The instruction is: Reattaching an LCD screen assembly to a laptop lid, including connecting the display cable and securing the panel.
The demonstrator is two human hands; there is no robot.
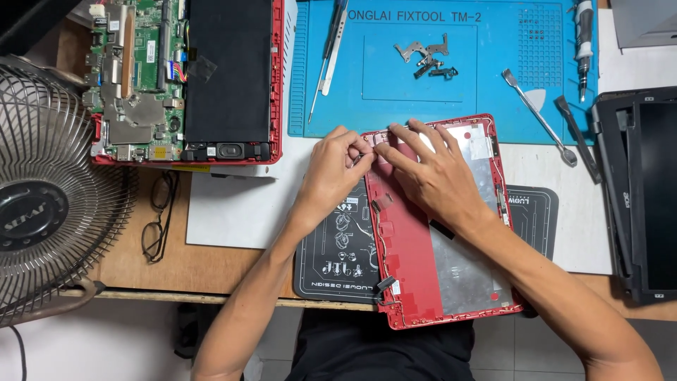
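Seen from the head camera, a person works at a cluttered repair bench on a red lid (412, 271), the back cover of a laptop screen, which lies inside-up on a black mat (338, 264) at the table's near edge. The left hand (331, 173) is curled at the lid's top left corner, its fingertips pinching something small there; what it pinches is too small to tell. The right hand (430, 176) lies flat and spread across the lid's upper part, its forefinger reaching to that same corner, just beside the left fingers. Thin wires (381, 261) run down the lid's left side. Beyond the hands sits a blue mat (458, 99) bearing loose hinges (427, 58), tweezers (331, 53) and a spudger (539, 116). An opened laptop base (187, 77) with bare circuit board rests at far left, spectacles (159, 215) and a fan (49, 190) nearby, a black bezel (638, 190) at right.
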